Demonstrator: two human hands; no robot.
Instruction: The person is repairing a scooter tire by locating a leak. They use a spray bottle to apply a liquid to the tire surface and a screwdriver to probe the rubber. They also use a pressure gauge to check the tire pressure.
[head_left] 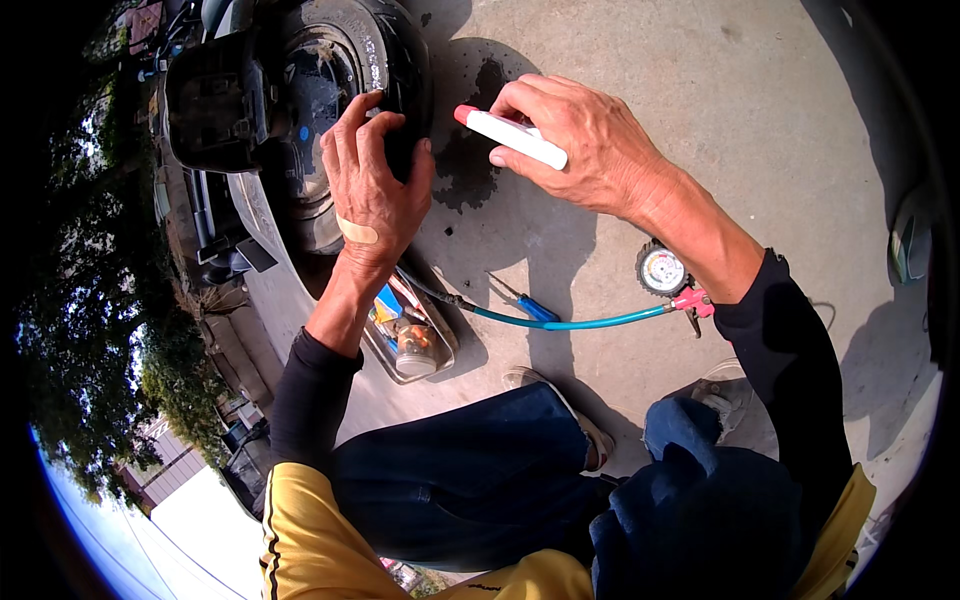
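Observation:
My right hand is closed round a white marker pen with a red end, its red end toward the wheel. My left hand, a plaster strip at its wrist, has its fingers curved and apart over the edge of a black tyre. Whether its fingertips press on the rubber I cannot tell. The tyre is on a dusty wheel of a vehicle lying at the upper left. Part of the tyre is hidden behind my left hand.
A tray with a jar and tools lies below my left wrist. A teal hose runs to a pressure gauge with a pink handle. A blue-handled screwdriver lies by the hose. A dark wet patch marks the concrete.

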